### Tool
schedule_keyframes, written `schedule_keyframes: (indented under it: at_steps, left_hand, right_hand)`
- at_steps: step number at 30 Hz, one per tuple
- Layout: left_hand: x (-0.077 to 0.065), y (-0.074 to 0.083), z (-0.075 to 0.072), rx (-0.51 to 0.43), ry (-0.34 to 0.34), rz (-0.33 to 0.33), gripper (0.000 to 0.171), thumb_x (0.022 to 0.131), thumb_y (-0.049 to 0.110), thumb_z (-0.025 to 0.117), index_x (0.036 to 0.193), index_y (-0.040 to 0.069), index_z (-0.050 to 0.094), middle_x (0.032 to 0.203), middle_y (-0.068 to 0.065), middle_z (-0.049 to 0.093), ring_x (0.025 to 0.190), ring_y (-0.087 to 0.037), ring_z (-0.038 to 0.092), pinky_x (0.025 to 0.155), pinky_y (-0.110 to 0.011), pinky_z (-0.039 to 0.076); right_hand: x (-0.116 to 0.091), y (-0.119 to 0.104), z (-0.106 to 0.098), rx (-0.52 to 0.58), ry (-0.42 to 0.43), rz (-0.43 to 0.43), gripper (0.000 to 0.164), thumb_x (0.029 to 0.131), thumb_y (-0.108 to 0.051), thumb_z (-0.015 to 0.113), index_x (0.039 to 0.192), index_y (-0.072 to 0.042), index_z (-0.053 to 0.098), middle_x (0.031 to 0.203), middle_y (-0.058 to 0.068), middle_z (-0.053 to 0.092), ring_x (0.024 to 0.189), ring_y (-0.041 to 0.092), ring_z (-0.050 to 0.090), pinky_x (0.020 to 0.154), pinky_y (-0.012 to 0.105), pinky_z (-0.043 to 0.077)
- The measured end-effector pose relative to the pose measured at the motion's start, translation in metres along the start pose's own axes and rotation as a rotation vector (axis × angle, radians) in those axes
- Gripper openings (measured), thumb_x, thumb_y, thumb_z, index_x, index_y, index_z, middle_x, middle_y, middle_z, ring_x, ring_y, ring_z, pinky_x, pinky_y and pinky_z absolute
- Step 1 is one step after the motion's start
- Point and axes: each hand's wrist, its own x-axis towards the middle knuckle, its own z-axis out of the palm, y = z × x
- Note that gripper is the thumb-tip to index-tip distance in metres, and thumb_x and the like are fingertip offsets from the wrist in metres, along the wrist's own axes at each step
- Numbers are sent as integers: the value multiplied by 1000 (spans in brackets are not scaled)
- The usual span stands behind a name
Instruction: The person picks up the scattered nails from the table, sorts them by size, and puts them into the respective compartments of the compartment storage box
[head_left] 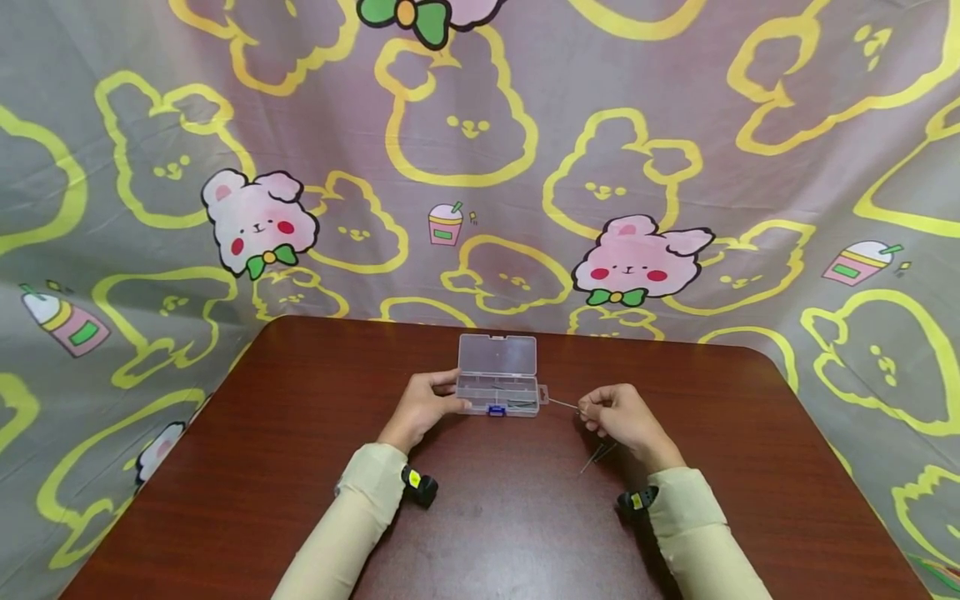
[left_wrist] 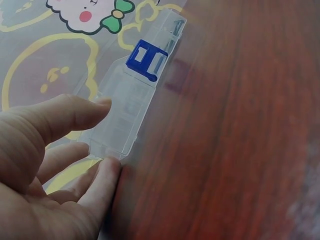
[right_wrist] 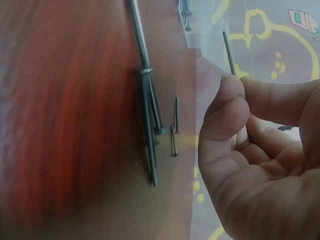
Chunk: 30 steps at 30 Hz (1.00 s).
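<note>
Left hand (head_left: 422,408), half spread, grips clear box (left_wrist: 117,120) by end; right hand (head_left: 621,414), curled, pinches nail (right_wrist: 228,53) near tip-ward fingertips.

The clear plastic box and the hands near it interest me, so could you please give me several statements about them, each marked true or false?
1. The left hand holds one end of the clear box. True.
2. The clear box is closed. False: its lid stands open.
3. The right hand pinches a nail. True.
4. The latch is red. False: it is blue.
5. More nails lie on the table. True.
6. The pinched nail lies inside the clear box. False: it is outside.
</note>
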Motion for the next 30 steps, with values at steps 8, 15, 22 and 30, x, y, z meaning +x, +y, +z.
schedule_keyframes:
  at_steps: [8, 15, 22, 30]
  left_hand:
    - [0, 0, 0, -10, 4, 6, 65, 75, -4, 85, 136, 3, 63, 129, -13, 65, 114, -29, 62, 78, -29, 56]
    - [0, -1, 1, -28, 5, 7, 65, 75, -4, 85, 136, 3, 63, 124, -15, 68, 109, -27, 63, 74, -28, 56]
    - [1, -3, 0, -17, -2, 11, 65, 76, -2, 86, 136, 3, 63, 130, -13, 65, 113, -28, 62, 76, -30, 57]
    - [1, -2, -1, -3, 4, 7, 65, 75, -2, 86, 136, 4, 64, 133, -11, 64, 116, -29, 60, 79, -30, 56]
  right_hand:
    - [7, -6, 8, -1, -17, -8, 16, 97, 3, 58, 101, 15, 68, 79, 11, 67, 67, 17, 61, 57, 29, 51]
    - [15, -12, 15, -12, -33, 3, 17, 98, 1, 58, 102, 15, 67, 81, 14, 67, 67, 18, 61, 58, 30, 51]
    - [20, -19, 18, -33, -43, 7, 18, 99, -2, 59, 100, 13, 69, 80, 14, 66, 66, 18, 61, 59, 30, 52]
    - [28, -26, 26, -69, -55, -15, 16, 98, 0, 60, 97, 12, 69, 78, 13, 66, 64, 17, 60, 56, 30, 51]
